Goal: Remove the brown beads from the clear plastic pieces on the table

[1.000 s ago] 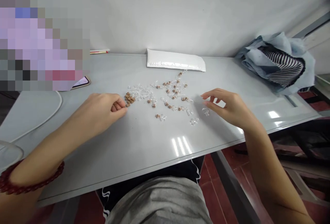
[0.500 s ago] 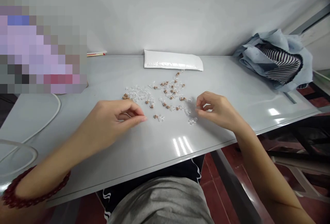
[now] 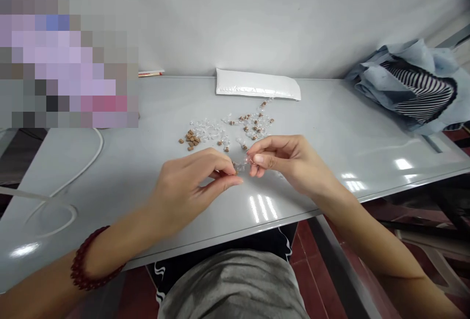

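My left hand (image 3: 200, 182) is closed in a pinch low over the table's middle. A brownish-yellow speck shows at its fingertips, too small to name. Beside them is a corked clear piece (image 3: 240, 167), partly hidden by the fingers. My right hand (image 3: 282, 162) faces it from the right, thumb and forefinger pinching a tiny clear glass bottle (image 3: 247, 159). Behind my hands lie several cork-stoppered mini bottles (image 3: 253, 124). Further left are a heap of clear mini bottles (image 3: 207, 129) and a small pile of loose brown corks (image 3: 191, 138).
A white padded packet (image 3: 257, 84) lies against the wall. At the right sits a blue cloth bag (image 3: 407, 84) with striped lining. White cable (image 3: 86, 162) loops over the left of the grey table (image 3: 330, 113). The upper left is blurred out.
Both hands have come together at the table's middle, the left moving right and the right moving left. A clear bottle now shows in my right fingers. The loose corks are uncovered.
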`<state>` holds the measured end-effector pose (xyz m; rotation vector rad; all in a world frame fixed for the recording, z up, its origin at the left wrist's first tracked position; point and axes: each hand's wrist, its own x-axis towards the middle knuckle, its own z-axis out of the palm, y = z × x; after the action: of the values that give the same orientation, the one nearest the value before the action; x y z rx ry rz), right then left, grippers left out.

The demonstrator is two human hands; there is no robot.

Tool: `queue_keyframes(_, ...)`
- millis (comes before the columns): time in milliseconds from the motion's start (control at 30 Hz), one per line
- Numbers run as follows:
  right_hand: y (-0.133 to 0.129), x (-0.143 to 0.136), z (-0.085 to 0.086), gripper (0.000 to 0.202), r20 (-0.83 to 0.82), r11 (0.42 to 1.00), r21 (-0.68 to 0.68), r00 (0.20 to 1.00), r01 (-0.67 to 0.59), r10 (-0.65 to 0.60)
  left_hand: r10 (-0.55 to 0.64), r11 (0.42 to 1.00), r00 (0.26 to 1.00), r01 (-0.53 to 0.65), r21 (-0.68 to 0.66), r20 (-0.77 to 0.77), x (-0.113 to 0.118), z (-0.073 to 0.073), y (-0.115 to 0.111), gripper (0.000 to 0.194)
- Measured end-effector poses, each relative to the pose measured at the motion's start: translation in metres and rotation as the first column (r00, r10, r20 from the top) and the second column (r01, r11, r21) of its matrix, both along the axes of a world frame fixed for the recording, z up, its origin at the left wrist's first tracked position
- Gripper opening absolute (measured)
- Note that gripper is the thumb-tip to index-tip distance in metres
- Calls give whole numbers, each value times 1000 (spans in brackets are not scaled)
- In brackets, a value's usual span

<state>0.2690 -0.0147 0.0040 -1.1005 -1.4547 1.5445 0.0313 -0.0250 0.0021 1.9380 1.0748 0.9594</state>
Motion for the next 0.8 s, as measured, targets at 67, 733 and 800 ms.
queue_keyframes(67, -1, -10, 2, 18, -49, 998, -28, 997, -56, 55, -7, 996, 1000, 6, 86, 9, -1, -2, -4, 22)
queue_keyframes(733, -13, -22, -5, 6, -26, 980, 183, 996, 83, -80, 144, 986, 984, -134, 97, -103, -17, -8, 9, 33)
queue_keyframes(800, -4, -11, -8, 4, 87, 933, 284, 964, 219, -253, 262, 965, 933, -251, 75, -245, -30, -6, 25, 18)
